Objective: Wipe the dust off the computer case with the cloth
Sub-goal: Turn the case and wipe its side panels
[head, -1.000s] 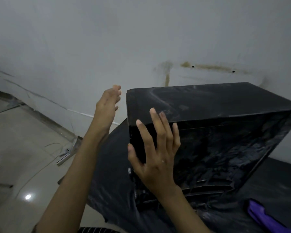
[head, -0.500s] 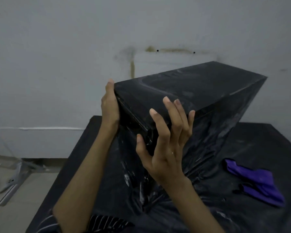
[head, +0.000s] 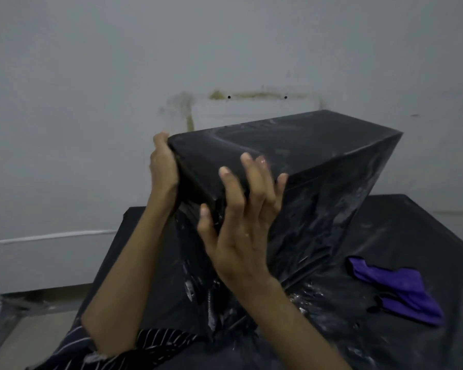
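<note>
A dusty black computer case [head: 292, 156] stands upright on a table draped in black plastic sheet [head: 401, 236]. White dust streaks mark its top and its glossy right side. My left hand [head: 162, 166] grips the case's near left top edge. My right hand [head: 241, 222] presses flat against the near front corner, fingers spread upward. A purple cloth [head: 396, 289] lies crumpled on the sheet to the right of the case, apart from both hands.
A pale stained wall [head: 225, 62] with two small holes rises right behind the table. Tiled floor [head: 24, 335] shows at the lower left, beyond the table's left edge. Dust flecks lie on the sheet near the case's base.
My left hand has closed onto the case's left edge from open air. My head view has swung right, bringing the purple cloth fully into sight. The right hand stays on the front corner.
</note>
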